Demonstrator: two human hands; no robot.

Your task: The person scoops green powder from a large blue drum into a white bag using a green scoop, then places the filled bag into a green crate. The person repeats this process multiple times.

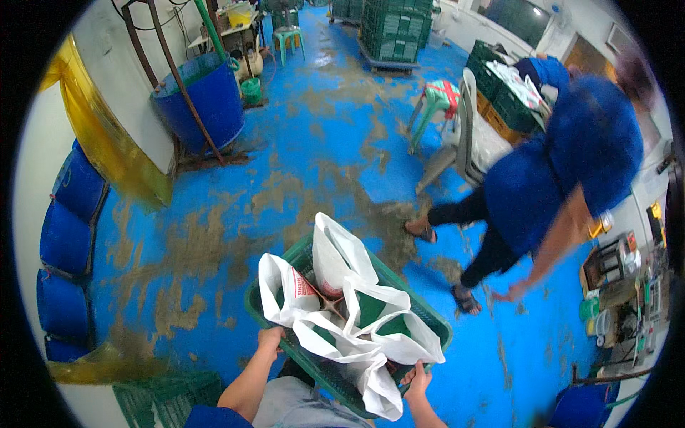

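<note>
A green plastic crate point(427, 308) is held in front of my body, tilted across the lower middle of the view. Several white bags point(341, 250) stand in it with their mouths gaping; green shows inside some of them. Between the bags, a brownish star-shaped thing point(330, 307) is partly visible, and its kind is unclear. My left hand point(270, 342) grips the crate's near left side, fingers curled over the rim. On the near right side, my right hand point(418, 379) is closed on the rim beside a white bag. The crate's bottom is hidden.
A person in blue point(556, 164) is close on the right, near a grey chair point(465, 128) and a green stool point(432, 107). Blue barrels point(68, 239) line the left wall. A large blue tub point(200, 107) and stacked green crates point(394, 32) stand farther off. The blue floor point(300, 121) is worn.
</note>
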